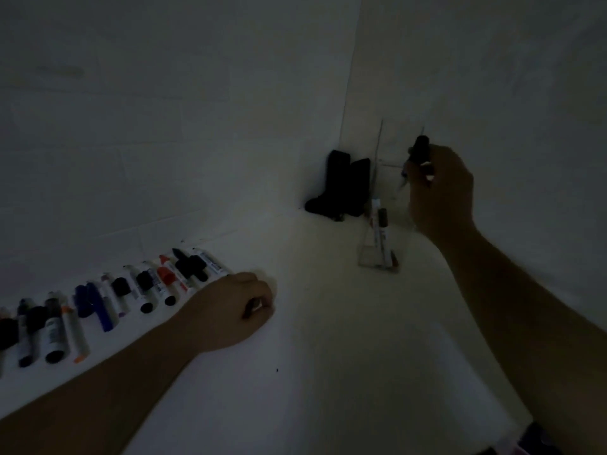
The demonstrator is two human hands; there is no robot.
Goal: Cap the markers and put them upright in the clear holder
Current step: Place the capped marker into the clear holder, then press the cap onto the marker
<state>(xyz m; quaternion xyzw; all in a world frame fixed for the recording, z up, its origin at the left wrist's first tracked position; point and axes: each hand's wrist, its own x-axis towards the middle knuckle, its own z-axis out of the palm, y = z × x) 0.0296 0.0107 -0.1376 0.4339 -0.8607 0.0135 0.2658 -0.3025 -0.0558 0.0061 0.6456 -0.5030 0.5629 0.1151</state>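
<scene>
Left hand (230, 307) rested curled on the worktop (328, 339), seemingly holding nothing; right hand (440, 192) gripped a black-capped marker (420, 151) over the clear holder (381, 251).

Markers (108, 303) left — holder (382, 244) right

Dim light throughout; you lose most colour and print on the marker row (108, 300). Row runs off the left edge, so its end markers are cut. Your right hand (441, 192) covers the barrel of the black marker (421, 149); only the cap end shows. Holder (381, 251) walls are barely traceable, upper rim near lost against the wall. Left hand (230, 307) curls over something at the fingertips; too dark to tell what. Dark object (341, 188) in the corner: shape unreadable. Bottom-right corner item is cut off.
</scene>
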